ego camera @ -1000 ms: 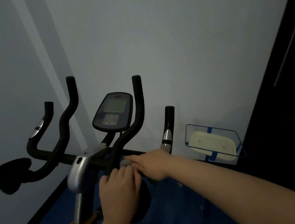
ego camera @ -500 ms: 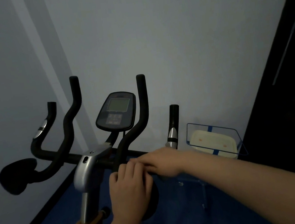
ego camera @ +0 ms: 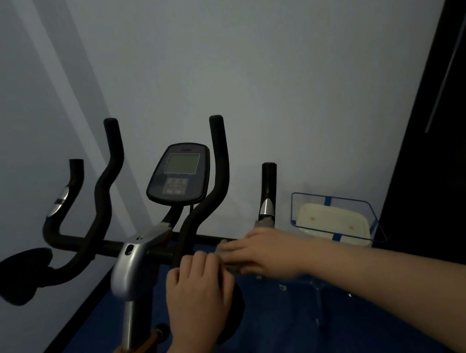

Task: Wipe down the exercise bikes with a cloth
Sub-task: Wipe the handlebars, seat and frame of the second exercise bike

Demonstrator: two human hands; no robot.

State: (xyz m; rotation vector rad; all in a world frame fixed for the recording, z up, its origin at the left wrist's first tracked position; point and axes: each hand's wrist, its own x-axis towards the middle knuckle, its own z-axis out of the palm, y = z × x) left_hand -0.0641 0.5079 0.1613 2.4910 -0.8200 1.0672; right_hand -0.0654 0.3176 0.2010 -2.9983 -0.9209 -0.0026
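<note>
Over the last second my right hand (ego camera: 261,251) has slid the small grey cloth (ego camera: 231,256) outward along the black padded handlebar (ego camera: 158,251), fingers flat atop it, while my left hand (ego camera: 197,295) grips the bar, so this stretch looks nearly wiped.

A single head-worn wide-angle camera looks forward and down, close over the black foam-gripped handlebars (ego camera: 146,248) and grey oval console (ego camera: 179,175) of the exercise bike, facing a pale wall (ego camera: 270,66).
</note>
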